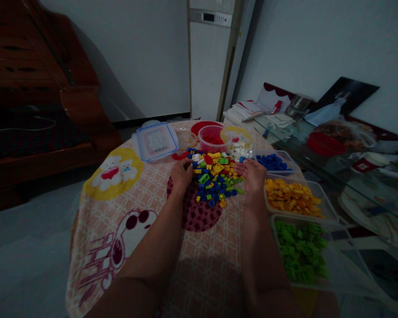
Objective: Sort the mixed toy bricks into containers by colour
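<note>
A loose heap of mixed toy building bricks (215, 174) in blue, yellow, green, red and white lies on the cloth-covered table. At the heap's left edge is my left hand (181, 174), its fingers curled together near some blue bricks; what they hold, if anything, is too small to make out. My right hand (254, 171) is on the heap's right side, fingers stretched out toward it and apart. A small blue brick (242, 159) shows by its fingertips. Just beyond that hand sits a little pile of white bricks (240, 151).
Along the right stand clear boxes of blue bricks (273, 162), yellow bricks (292, 198) and green bricks (300, 251). Behind the heap are a round tub (214, 130) with red bricks and a blue-rimmed lid (157, 141). A cluttered glass table (321, 163) adjoins at right.
</note>
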Demonstrator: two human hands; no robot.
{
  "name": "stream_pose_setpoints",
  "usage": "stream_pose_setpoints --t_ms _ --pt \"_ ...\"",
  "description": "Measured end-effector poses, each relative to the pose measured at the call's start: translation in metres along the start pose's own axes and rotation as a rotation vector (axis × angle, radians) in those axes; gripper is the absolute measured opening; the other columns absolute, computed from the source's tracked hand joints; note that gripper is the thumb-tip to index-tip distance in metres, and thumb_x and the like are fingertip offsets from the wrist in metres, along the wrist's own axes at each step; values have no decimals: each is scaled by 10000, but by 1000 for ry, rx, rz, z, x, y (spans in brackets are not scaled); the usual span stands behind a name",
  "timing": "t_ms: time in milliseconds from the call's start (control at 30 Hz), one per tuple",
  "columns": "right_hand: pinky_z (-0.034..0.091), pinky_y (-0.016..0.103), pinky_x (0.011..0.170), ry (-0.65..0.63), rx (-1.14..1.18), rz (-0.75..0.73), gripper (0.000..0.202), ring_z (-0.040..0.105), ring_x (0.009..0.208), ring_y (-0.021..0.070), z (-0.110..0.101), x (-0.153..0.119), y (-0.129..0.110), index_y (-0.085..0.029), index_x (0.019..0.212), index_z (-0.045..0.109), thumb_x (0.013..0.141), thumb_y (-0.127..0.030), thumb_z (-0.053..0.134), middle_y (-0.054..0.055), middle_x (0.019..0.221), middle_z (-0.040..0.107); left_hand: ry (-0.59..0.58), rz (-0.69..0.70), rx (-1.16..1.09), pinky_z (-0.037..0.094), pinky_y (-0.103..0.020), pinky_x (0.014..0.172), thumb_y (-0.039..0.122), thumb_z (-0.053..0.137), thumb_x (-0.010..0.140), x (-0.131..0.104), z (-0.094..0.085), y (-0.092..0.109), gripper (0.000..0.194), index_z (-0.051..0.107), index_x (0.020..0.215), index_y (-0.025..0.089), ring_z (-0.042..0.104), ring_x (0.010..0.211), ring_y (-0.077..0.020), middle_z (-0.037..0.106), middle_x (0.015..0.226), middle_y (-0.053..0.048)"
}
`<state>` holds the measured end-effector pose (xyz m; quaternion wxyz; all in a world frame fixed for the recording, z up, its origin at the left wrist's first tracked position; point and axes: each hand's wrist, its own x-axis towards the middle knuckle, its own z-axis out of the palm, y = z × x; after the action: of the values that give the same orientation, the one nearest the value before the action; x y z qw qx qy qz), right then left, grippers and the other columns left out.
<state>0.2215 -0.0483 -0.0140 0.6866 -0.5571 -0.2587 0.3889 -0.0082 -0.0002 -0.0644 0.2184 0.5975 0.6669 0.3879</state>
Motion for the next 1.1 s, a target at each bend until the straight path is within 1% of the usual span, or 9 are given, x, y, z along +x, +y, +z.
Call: stream_pose_setpoints --t_ms 100,167,267,333,433,533,767,933,1100 --pt "673 360 757 256 109 -141 263 769 743 185 -10 16 8 -171 1047 584 825 -268 685 13 761 707 3 3 12 531 -344 970 190 615 868 1 0 0 318 781 1139 185 716 1011 -232 785 1113 -73" --pt "664 401 854 368 118 -230 378 777 919 211 -17 24 12 -158 1176 576 832 -286 669 67 942 723 1 4 13 532 -347 968 190 613 869 1 0 -1 324 781 1146 191 716 1017 -236 786 1114 -72" --pt "650 408 906 460 105 -277 530 745 1073 216 -24 30 12 -161 1330 544 823 -273 648 118 1177 698 2 6 17 532 -360 969 188 608 867 1 0 -1 328 779 1148 187 714 1027 -243 787 1114 -82" --pt "657 395 873 456 83 -264 564 751 1030 205 -24 30 9 -173 1347 553 800 -266 652 111 1176 706 5 9 20 532 -367 971 196 612 867 1 0 0 317 780 1136 190 713 1025 -244 787 1108 -80" --pt "662 344 721 338 -9 -217 429 760 798 190 -19 23 5 -160 1169 649 761 -290 665 65 932 741 3 12 17 533 -369 968 210 615 869 0 0 1 301 784 1118 202 712 1008 -240 787 1093 -69" --pt "587 266 515 106 -143 -125 243 682 537 163 -11 10 2 -157 931 680 735 -299 659 5 666 694 2 22 12 529 -367 968 202 606 867 0 0 1 304 784 1113 196 709 996 -236 784 1101 -73" --pt "421 180 391 -351 -521 51 63 543 394 96 4 -16 -7 -163 736 671 762 -194 622 -37 513 621 2 5 19 527 -363 974 191 602 861 0 -1 1 311 780 1116 200 706 1008 -235 782 1102 -70" --pt "358 197 370 -484 -787 85 88 482 352 102 7 -19 -4 -189 729 687 758 -126 632 -73 436 550 6 5 11 524 -361 995 190 609 863 -1 -2 3 300 779 1111 194 707 1028 -233 781 1121 -70" --pt "445 258 469 -524 -913 22 124 507 396 138 5 -14 7 -211 819 764 746 -136 698 -69 453 546 -6 -5 -10 531 -353 972 183 597 858 -1 -2 2 314 774 1117 199 708 1012 -228 781 1104 -66"
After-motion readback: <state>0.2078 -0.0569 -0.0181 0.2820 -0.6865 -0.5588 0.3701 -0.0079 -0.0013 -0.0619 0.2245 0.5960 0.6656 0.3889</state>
